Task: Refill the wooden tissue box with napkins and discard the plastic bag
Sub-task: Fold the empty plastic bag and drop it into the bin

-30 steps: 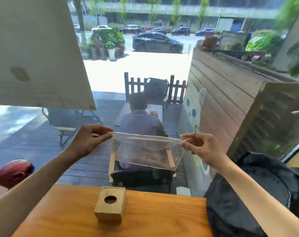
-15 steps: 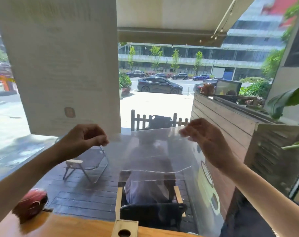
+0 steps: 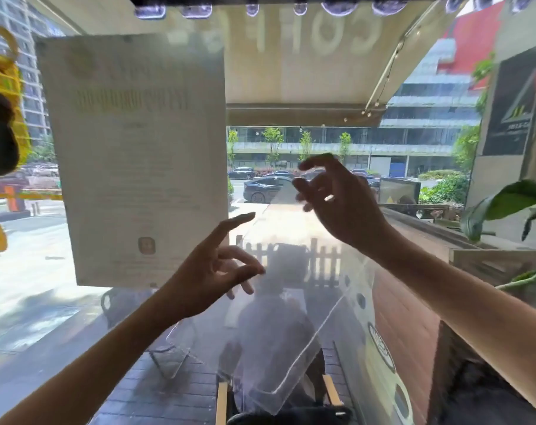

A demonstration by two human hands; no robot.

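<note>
The clear plastic bag hangs in front of me, raised to face height and tilted, and it looks empty. My left hand pinches its left side between thumb and fingers, with the index finger pointing up. My right hand is higher, with its fingers spread, and grips the bag's top corner at the fingertips. The wooden tissue box and the napkins are out of view.
A window pane stands close ahead with a paper notice stuck on it. A yellow ornament hangs at the left. Plant leaves reach in from the right above a dark bag. A person sits outside beyond the glass.
My view has tilted upward, so the table and the tissue box have dropped out of sight. Both hands have lifted the bag higher, and my right hand's fingers have spread.
</note>
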